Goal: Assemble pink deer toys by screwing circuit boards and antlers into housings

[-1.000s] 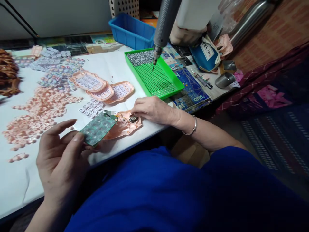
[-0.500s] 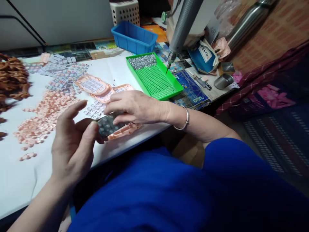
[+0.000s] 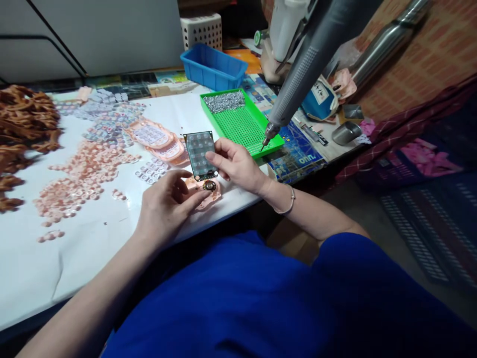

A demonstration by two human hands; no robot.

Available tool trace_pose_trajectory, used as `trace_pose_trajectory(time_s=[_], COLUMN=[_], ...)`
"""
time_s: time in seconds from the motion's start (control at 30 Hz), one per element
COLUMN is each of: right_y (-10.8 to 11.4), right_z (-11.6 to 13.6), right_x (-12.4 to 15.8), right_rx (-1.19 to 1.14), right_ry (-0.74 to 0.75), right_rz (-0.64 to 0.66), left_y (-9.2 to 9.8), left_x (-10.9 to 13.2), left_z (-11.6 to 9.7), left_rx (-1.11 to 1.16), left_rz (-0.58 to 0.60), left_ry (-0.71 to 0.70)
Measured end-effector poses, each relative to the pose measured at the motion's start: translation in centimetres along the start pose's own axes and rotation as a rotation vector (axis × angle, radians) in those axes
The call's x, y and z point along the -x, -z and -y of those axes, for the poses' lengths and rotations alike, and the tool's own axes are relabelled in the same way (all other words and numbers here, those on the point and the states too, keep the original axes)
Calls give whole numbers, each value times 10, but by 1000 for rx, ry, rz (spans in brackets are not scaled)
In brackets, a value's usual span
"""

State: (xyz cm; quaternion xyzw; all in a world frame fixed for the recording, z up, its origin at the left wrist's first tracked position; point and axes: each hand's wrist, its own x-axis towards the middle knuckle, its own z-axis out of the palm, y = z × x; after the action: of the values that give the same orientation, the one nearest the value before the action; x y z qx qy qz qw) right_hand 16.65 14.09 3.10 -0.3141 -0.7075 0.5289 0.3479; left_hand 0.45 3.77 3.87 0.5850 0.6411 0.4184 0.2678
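pinching the circuit board [image 3: 200,154] by its side edge in my right hand [image 3: 238,166] — light, stiff, fragile, i judge; left hand [image 3: 166,206] fingers closed on the peach shell [image 3: 213,192].

White-covered desk [image 3: 44,268] viewed from above, grey wall panel [image 3: 112,35] set behind its far edge, brick-patterned wall [image 3: 439,44] at right, dimly lit floor [image 3: 383,223] below.

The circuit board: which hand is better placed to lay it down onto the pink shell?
Probably the right. The right hand pinches the circuit board by its edge, upright just above the pink shell, while the left hand rests on that shell.
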Motion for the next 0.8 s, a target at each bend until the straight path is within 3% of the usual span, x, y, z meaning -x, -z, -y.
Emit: trace_pose_trajectory(time_s=[0.27, 0.43, 0.6, 0.8], right_y=[1, 5, 9, 10], right_z=[-11, -16, -16, -22], right_x=[10, 11, 8, 2], right_rx=[-248, -181, -6, 68], right_ry=[-24, -8, 20, 77], right_rz=[109, 171, 189, 266], left_y=[-4, -2, -1, 2], left_x=[-10, -11, -7, -3], left_z=[2, 10, 21, 23], left_rx=[24, -115, -270, -282], left_rz=[225, 212, 114, 123], left_ry=[-32, -180, -390, -340])
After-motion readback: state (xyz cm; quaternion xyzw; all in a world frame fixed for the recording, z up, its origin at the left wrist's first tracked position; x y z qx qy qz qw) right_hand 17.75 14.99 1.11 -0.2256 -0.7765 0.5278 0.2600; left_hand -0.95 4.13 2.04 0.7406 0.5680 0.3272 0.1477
